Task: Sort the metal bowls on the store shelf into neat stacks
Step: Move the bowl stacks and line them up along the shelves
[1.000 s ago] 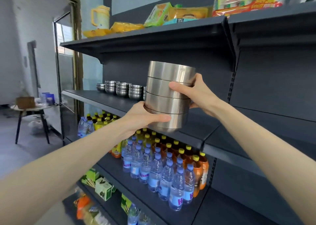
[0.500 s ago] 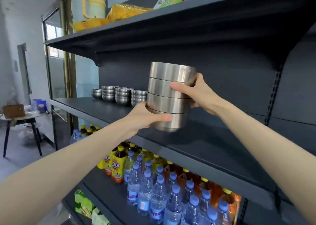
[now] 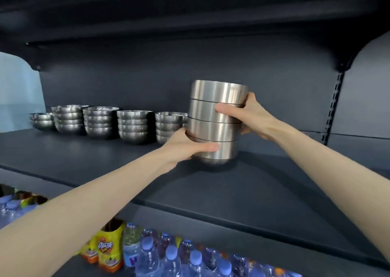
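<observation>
A stack of several straight-sided metal bowls [image 3: 215, 129] stands upright with its base on or just above the dark shelf board [image 3: 105, 160]. My left hand [image 3: 185, 146] grips the lowest bowl from the left, thumb across its front. My right hand [image 3: 247, 114] holds the upper bowls from the right, thumb on the second one. Behind and to the left, several stacks of rounder metal bowls [image 3: 101, 121] line the back of the same shelf, the nearest one [image 3: 168, 125] partly hidden by the held stack.
The shelf above [image 3: 190, 23] hangs low over the bowls. A slotted upright [image 3: 333, 108] runs down the back panel at the right. On the shelf below stand water bottles [image 3: 168, 257] and yellow-labelled drink bottles [image 3: 107, 247].
The stack has come down and further in over the shelf, close to its surface. The view has moved nearer and lower, so the upper shelf's goods are out of sight. Both grips are unchanged.
</observation>
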Demonstrator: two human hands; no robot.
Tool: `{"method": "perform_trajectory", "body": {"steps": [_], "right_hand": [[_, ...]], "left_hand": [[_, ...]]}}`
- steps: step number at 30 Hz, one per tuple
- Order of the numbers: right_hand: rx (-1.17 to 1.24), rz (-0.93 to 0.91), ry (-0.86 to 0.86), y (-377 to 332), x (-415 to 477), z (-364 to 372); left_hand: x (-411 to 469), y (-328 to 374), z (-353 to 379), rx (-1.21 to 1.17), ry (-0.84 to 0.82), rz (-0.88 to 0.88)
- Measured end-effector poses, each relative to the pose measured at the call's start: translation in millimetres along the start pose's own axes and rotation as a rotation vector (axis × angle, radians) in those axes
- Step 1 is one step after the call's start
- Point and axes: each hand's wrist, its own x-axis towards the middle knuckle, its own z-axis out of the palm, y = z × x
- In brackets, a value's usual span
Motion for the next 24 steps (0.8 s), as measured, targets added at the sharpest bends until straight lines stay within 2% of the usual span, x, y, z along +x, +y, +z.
{"method": "perform_trajectory", "body": {"steps": [9, 18, 24], "right_hand": [[-0.042, 0.107, 0.131, 16, 33, 22], [-0.068, 0.142, 0.154, 28, 54, 30], [-0.049, 0.127, 0.118, 33, 59, 25]], "left_hand": [[66, -35, -21, -0.026, -0.188, 0.007], [102, -62, -19, -0.003, -0.207, 0.003], [102, -61, -18, 0.118, -0.170, -0.011]]}}
